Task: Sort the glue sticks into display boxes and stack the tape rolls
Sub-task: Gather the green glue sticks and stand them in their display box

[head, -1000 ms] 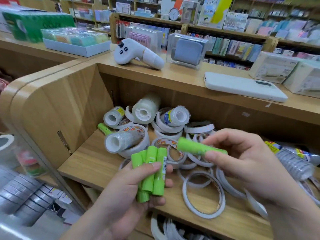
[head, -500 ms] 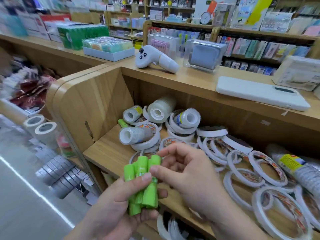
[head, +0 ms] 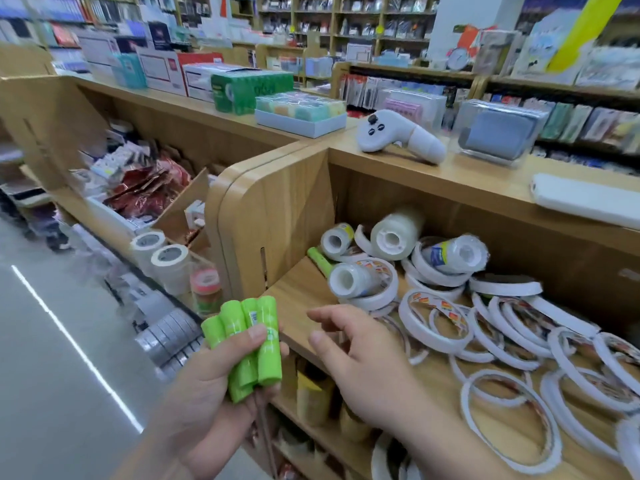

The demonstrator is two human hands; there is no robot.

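While left hand (head: 207, 393) grips green glue sticks (head: 235, 317), right hand (head: 367, 372) empty, relaxed, over wood shelf (head: 294, 303) strewn with tape rolls (head: 505, 289); stocked shop shelving (head: 381, 15) behind.

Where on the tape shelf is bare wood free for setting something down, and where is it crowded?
Bare wood shows at the front left of the shelf, between the side panel and the wrapped tape rolls. Rightward, flat tape rings crowd it.

Left hand (head: 204, 386) around the glue sticks (head: 235, 318); right hand (head: 367, 372) just beside, fingers loose, empty.
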